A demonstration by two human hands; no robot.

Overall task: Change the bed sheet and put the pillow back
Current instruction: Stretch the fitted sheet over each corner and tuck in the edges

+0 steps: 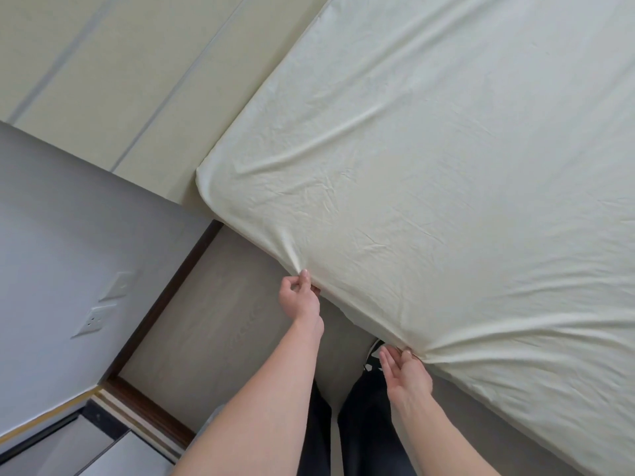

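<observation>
Both hands pinched the sheet (pixel 429 166) at the bed's near edge, left hand (pixel 298 297) by the corner, right hand (pixel 405 371) further along, so we judged, to pull it taut over the mattress

Two bare forearms, no sleeves, each ending in a bare hand: left hand (pixel 298 297), right hand (pixel 407 374). Dark trousers (pixel 371 427) at 6 o'clock. A black shoe with white markings (pixel 372 355) shows above them.

a home bedroom: sheeted bed (pixel 446 166), wall socket (pixel 93 319), wood skirting (pixel 165 304)
</observation>
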